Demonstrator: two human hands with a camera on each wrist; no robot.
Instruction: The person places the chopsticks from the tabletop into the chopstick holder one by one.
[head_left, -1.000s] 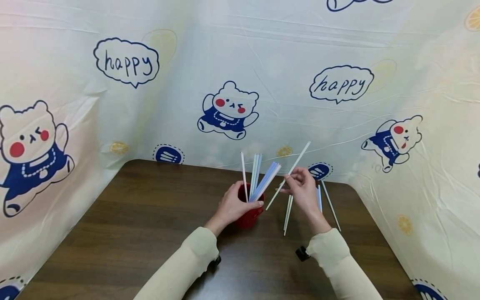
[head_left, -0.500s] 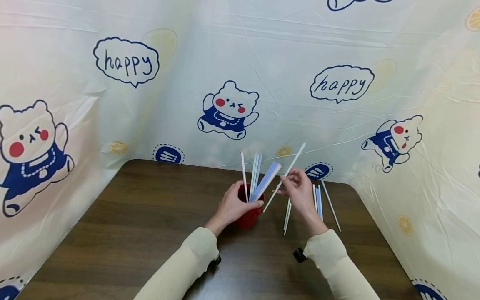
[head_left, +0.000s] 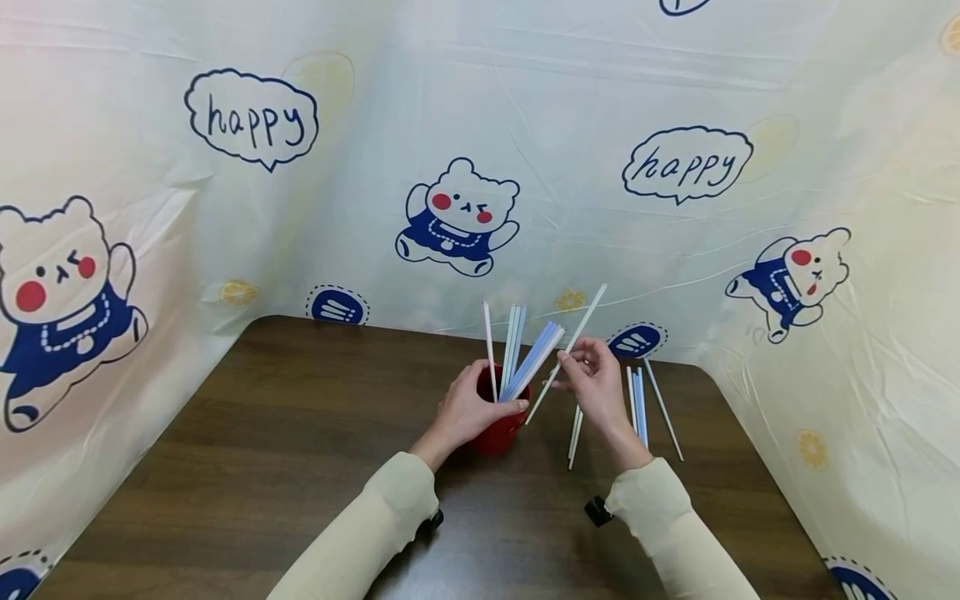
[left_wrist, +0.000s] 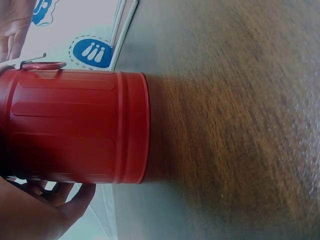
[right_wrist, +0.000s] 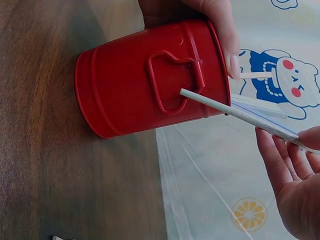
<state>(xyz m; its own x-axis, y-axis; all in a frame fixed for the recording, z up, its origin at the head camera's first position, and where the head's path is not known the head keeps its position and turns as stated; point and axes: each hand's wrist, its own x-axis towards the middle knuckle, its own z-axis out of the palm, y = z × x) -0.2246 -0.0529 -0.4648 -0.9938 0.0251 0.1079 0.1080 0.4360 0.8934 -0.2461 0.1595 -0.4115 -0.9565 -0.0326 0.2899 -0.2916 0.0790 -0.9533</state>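
A red ribbed metal can (head_left: 497,439) with small wire handles stands on the table, slightly tilted in the right wrist view. My left hand (head_left: 467,408) grips it around the rim, thumb across the near side. Inside the can lean several thin sticks (head_left: 534,360), pale pink, pale green and blue-violet. With thumb and fingertips, my right hand (head_left: 598,387) pinches a pale green straw-like stick (head_left: 588,315) just right of the can. The stick slants, its lower end (right_wrist: 192,94) outside the can, overlapping the wire handle (right_wrist: 152,82) in the right wrist view.
On the brown table (head_left: 300,467), pale green sticks (head_left: 575,442) lie below my right hand. Blue and white sticks (head_left: 640,410) and a lone pale blue stick (head_left: 664,410) lie farther right. A printed cloth (head_left: 555,100) hangs behind the table and along its sides.
My right hand has shifted slightly left toward the can, carrying the pale green stick. A white stick beside the blue ones has come into view. The left hand stays on the can.
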